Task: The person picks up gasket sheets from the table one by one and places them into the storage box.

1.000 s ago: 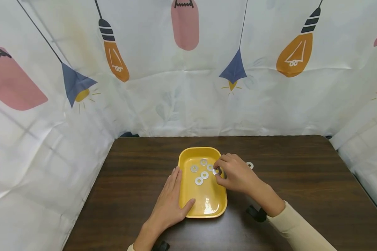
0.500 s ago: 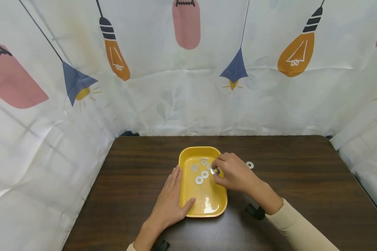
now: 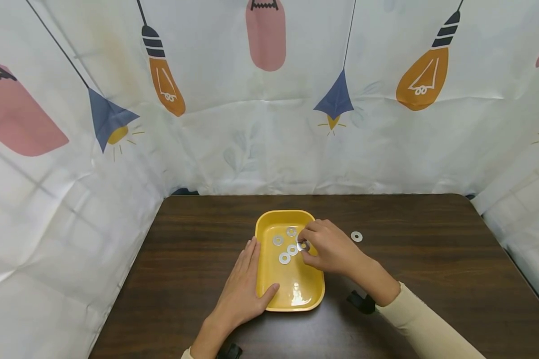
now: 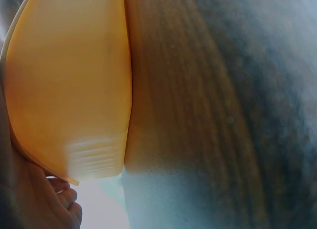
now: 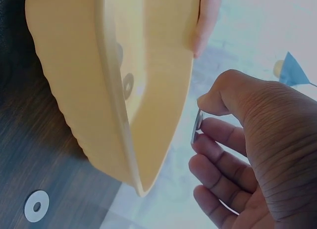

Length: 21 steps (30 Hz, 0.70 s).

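Observation:
A yellow tray (image 3: 296, 284) with raised walls holds several flat metal washers (image 3: 285, 258) toward its far half. My left hand (image 3: 241, 286) rests along the tray's left rim, fingers straight and thumb reaching over the near left part. Above the tray's right side, my right hand (image 3: 332, 248) pinches a washer (image 5: 196, 126) between thumb and fingertips; in the right wrist view it is seen nearly edge-on. This hand hides part of the tray's right rim. Another washer (image 3: 357, 236) lies on the table just right of the tray.
The dark wood-grain table (image 3: 197, 249) extends on both sides of the tray. A white curtain (image 3: 260, 139) printed with lamps hangs behind it and at both sides. Each wrist bears a black camera mount (image 3: 361, 302).
My right hand has moved slightly left over the tray with the pinched washer, uncovering more of the washer on the table. The left hand stays put.

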Motion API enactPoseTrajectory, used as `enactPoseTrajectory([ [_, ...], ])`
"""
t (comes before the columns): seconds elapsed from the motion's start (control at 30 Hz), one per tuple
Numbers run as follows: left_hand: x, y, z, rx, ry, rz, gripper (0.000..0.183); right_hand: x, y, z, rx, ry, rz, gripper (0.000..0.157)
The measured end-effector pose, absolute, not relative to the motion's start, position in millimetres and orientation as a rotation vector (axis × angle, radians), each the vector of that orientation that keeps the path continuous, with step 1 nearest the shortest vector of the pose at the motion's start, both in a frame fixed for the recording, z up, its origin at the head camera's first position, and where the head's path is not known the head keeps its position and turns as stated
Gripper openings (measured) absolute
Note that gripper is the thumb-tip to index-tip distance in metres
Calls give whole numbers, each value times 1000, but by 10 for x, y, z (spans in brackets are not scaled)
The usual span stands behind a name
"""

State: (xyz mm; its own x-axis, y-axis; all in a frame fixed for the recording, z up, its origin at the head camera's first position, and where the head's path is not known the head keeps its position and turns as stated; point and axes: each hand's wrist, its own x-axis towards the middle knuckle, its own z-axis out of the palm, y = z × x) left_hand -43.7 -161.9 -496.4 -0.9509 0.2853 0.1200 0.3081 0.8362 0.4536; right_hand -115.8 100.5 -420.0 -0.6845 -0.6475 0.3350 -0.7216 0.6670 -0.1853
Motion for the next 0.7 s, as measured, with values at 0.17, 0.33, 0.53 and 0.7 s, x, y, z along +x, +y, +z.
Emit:
enactPoseTrajectory([
  [0.17,-431,-1621,-4961,-483,-2964,-747,106,-1155,999,-4195,1130,-2639,454,16],
  [0.33,-428,-1623,-4960,-479,-2969,-754,106,-1164,991,-4194,1152,-2644,449,16],
  [0.53,-427,-1622,-4959,-477,-2970,-749,107,-1154,976,-4190,1145,-2683,452,21],
  [0.7,-429,-1623,-4961,-474,-2969,-741,107,-1147,976,-4188,1124,-2712,459,24],
])
